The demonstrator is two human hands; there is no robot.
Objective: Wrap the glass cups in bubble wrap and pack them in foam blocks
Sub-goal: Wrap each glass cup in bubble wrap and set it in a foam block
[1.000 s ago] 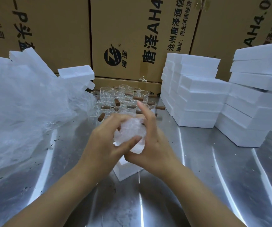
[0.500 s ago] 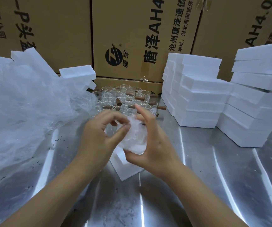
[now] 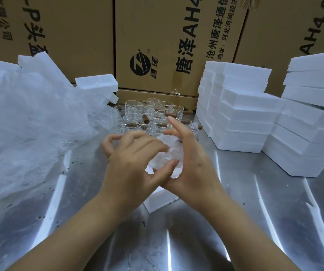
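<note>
A glass cup wrapped in bubble wrap (image 3: 167, 155) sits between both hands at the middle of the steel table. My left hand (image 3: 133, 163) covers its left side, thumb pressed under it and fingers curled over the top. My right hand (image 3: 190, 161) cradles it from the right, with the index finger raised. An open white foam block (image 3: 157, 198) lies on the table just below the hands, mostly hidden by them. Several bare glass cups (image 3: 147, 116) with brown wooden handles stand behind the hands.
A big heap of bubble wrap (image 3: 26, 130) fills the left side, with loose foam pieces (image 3: 96, 85) behind it. Stacks of white foam blocks (image 3: 239, 110) stand at the right and far right (image 3: 311, 118). Cardboard boxes (image 3: 167, 42) wall off the back.
Both hands have turned the wrapped cup and shifted it slightly. My left hand's fingers now curl further over its top, and my right index finger has lifted off it.
</note>
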